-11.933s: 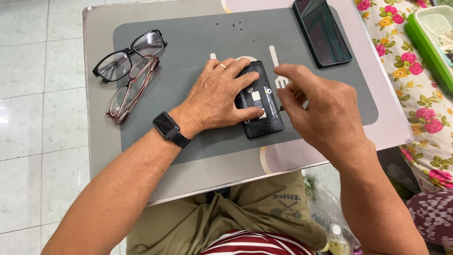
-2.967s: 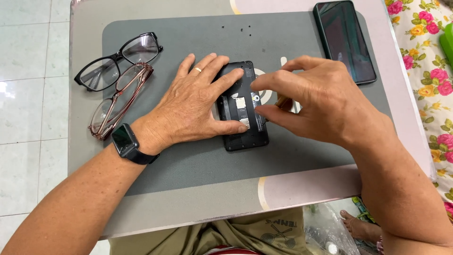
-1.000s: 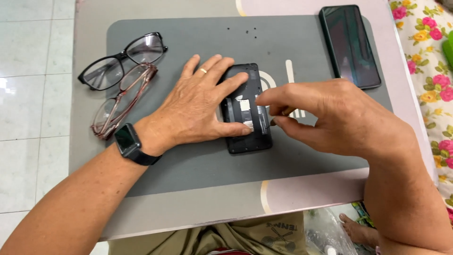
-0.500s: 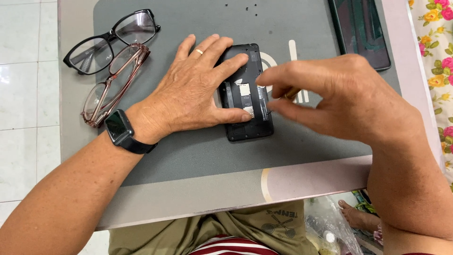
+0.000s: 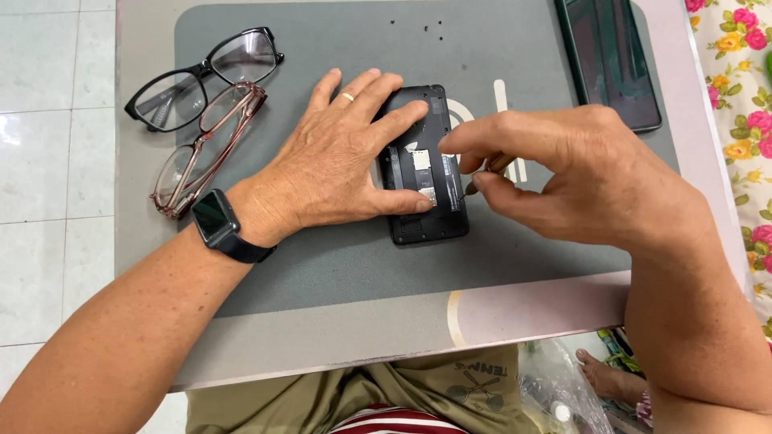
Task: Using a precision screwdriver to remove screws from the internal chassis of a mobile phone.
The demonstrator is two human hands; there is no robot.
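Glasses (image 5: 201,120) crowd mat (image 5: 322,265) left; near edge free.

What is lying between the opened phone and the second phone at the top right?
In the head view, only bare grey mat with a white strip lies between opened phone and second phone.

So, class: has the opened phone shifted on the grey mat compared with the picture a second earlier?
No. The opened phone lies under the left hand, beside the mat's white stripe, just as before; only the camera's view moved.
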